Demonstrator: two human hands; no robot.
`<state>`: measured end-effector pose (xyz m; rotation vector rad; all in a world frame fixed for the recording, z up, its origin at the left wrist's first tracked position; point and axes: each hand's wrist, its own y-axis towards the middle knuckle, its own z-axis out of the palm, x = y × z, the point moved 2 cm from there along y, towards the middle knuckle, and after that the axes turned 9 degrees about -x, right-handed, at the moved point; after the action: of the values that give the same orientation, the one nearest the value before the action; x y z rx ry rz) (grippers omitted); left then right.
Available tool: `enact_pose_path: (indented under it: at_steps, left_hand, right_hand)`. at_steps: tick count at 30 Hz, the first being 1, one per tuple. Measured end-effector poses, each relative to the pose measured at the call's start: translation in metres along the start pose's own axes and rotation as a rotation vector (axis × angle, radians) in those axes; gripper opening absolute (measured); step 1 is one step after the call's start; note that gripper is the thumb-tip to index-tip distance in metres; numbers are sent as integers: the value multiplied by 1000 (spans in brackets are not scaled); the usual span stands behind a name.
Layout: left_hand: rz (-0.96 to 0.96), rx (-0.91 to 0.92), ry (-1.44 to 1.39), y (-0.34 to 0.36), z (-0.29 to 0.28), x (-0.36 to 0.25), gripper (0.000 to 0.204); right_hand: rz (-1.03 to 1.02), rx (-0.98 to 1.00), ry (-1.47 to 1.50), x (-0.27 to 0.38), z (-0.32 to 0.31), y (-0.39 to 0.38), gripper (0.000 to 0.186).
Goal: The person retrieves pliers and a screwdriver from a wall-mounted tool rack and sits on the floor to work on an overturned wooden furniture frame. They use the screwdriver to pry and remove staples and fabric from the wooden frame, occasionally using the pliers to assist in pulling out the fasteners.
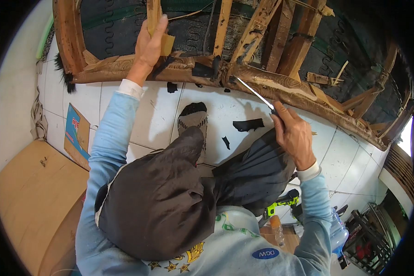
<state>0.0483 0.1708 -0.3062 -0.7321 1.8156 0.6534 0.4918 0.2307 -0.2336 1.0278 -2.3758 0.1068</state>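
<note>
While your right hand (293,133) is clenched around the dark handle of a thin metal blade (255,93), take the curved wooden frame rail (280,89) as your landmark: the blade's long axis runs up and to your left from your grip, and its tip meets the rail close to where the rail's two carved halves join, just beside a torn scrap of black fabric (202,69) clinging to the wood. Your right hand sits below the rail, over the white tiled floor (216,110), and it is the nearer hand to that joint.

Your left hand (148,46) is above the rail and farther to your left, fingers wrapped round an upright wooden slat (153,14) of the frame, with a strip of tan material pinned under the palm. So the tool points toward the rail from below while your other hand braces the frame from above. More black scraps (248,124) lie on the floor below the rail, between your sock-clad foot (193,117) and your right hand.
</note>
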Motion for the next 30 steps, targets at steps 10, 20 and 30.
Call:
enact_pose_path:
  at_steps: [10, 20, 30]
  left_hand:
    - [-17, -37, -30, -2, 4, 3, 76]
    - [24, -88, 61, -1, -4, 0, 79]
    - [68, -89, 139, -9, -1, -13, 75]
  right_hand:
    - [351, 248, 453, -42, 24, -2, 38]
    - [995, 773, 1326, -50, 39, 2, 41]
    - [146, 118, 549, 36, 52, 14, 29]
